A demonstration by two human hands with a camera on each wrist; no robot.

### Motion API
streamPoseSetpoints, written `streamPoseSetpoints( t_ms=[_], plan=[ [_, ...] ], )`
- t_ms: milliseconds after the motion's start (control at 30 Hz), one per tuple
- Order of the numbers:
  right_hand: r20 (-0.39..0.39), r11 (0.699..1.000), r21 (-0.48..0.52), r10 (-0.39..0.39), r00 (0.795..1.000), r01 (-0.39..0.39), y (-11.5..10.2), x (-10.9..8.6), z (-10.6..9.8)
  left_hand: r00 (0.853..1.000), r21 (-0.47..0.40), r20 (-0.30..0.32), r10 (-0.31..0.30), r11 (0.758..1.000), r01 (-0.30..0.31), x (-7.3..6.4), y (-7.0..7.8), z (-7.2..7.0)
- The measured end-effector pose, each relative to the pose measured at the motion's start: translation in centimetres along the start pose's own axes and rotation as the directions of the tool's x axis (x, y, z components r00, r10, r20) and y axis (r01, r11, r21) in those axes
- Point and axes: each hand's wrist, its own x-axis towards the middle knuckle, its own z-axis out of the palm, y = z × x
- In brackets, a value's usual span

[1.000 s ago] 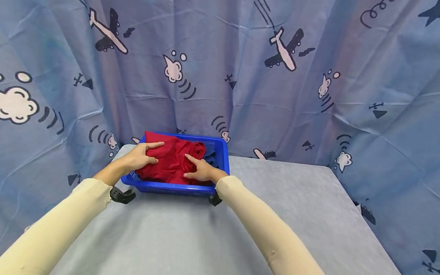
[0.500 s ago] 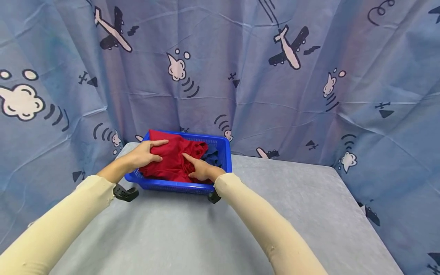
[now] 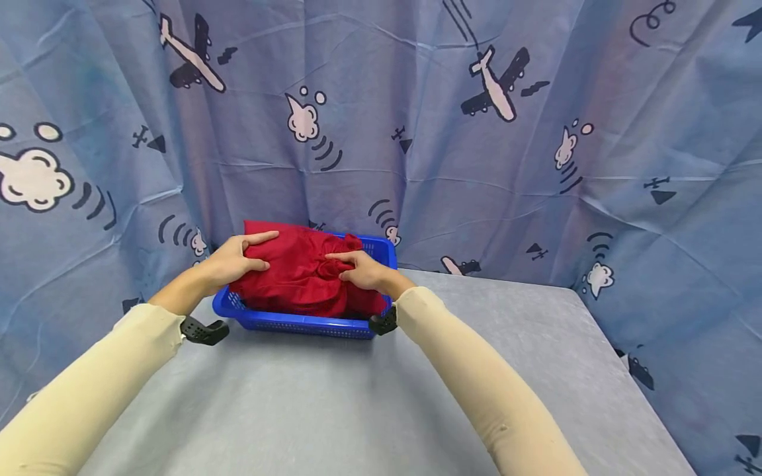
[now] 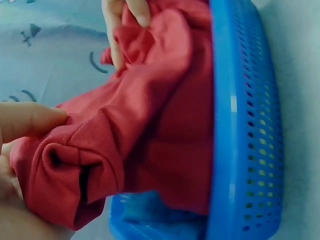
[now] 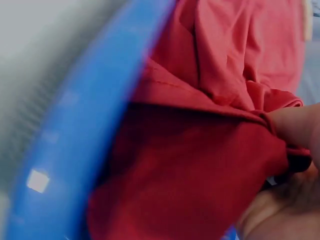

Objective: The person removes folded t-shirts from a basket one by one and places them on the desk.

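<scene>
A red garment, crumpled and folded, fills most of the blue plastic basket in the head view. My left hand grips its left end, thumb on the near side. In the left wrist view a rolled, open fold of the garment sits within that hand. Toward the right end, my right hand pinches a bunched part of the same cloth. The right wrist view shows the thumb pressing on the red fabric. Some fingers of both hands are hidden by the cloth.
Under the garment, blue cloth shows inside the basket in the left wrist view. The basket stands on a grey table, close to a blue curtain printed with planes. Black straps are on both wrists.
The red garment has risen a little and stretched rightward, now covering the dark blue cloth on the right. My right hand moved right and slightly up; my left shifted slightly left and up.
</scene>
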Motion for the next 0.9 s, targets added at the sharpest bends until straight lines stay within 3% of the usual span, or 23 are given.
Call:
streamPoseSetpoints(
  t_ms=[167, 333, 600, 900],
  plan=[
    [-0.036, 0.996, 0.087, -0.032, 0.999, 0.035, -1.2, -1.7, -3.1, 1.0, -0.074, -0.007, -0.009, 0.997, 0.008, 0.2, 1.6, -0.2],
    [-0.025, 0.988, 0.138, -0.064, 0.998, 0.067, -1.8, -3.2, -5.5, 1.0, -0.148, 0.004, 0.021, 0.989, -0.02, 0.6, 3.3, 0.5],
    [-0.051, 0.98, 0.185, -0.063, 0.997, 0.071, -1.7, -6.0, -8.6, 0.997, -0.224, 0.023, 0.07, 0.973, -0.063, 1.9, 6.0, 2.9],
    [-0.145, 0.977, 0.206, -0.029, 0.989, 0.059, -0.2, -9.3, -12.5, 0.99, -0.276, 0.054, 0.131, 0.955, -0.111, 4.3, 9.2, 5.7]
  ],
)
